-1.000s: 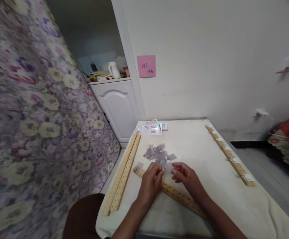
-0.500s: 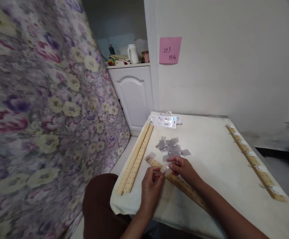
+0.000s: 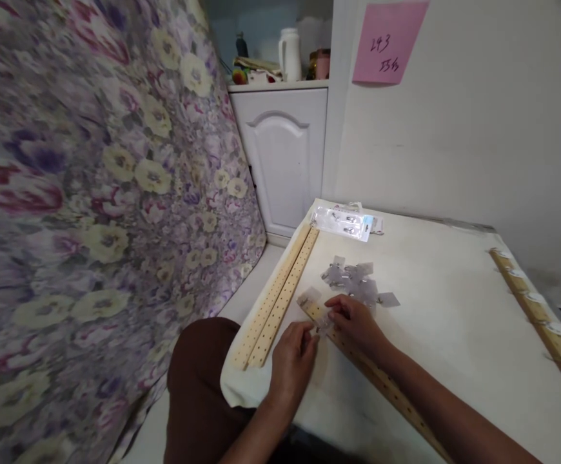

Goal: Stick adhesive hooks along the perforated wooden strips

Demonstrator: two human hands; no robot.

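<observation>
A wooden strip with rows of holes (image 3: 391,390) lies slantwise on the table under my hands. A small clear plastic tab with a metal fitting (image 3: 323,324) sits over the strip, between my fingertips. My left hand (image 3: 294,356) is closed, thumb and forefinger pinching the tab's near edge by the metal part. Curled over the strip, my right hand (image 3: 359,327) pinches the tab's other side. Another clear tab (image 3: 311,296) rests at the strip's far end. Just beyond lies a pile of similar clear tabs with metal fittings (image 3: 353,281).
Two more perforated wooden strips (image 3: 280,299) lie along the table's left edge. A strip bearing several white round pieces (image 3: 536,309) is at the right. Clear packaging (image 3: 341,221) lies at the back. A floral curtain (image 3: 116,225) hangs at the left; a white cabinet (image 3: 285,154) stands behind.
My view has shifted, so the table and wall note appear farther right and larger. Both hands stay at the clear tab; the right hand's fingers have moved in closer over the strip.
</observation>
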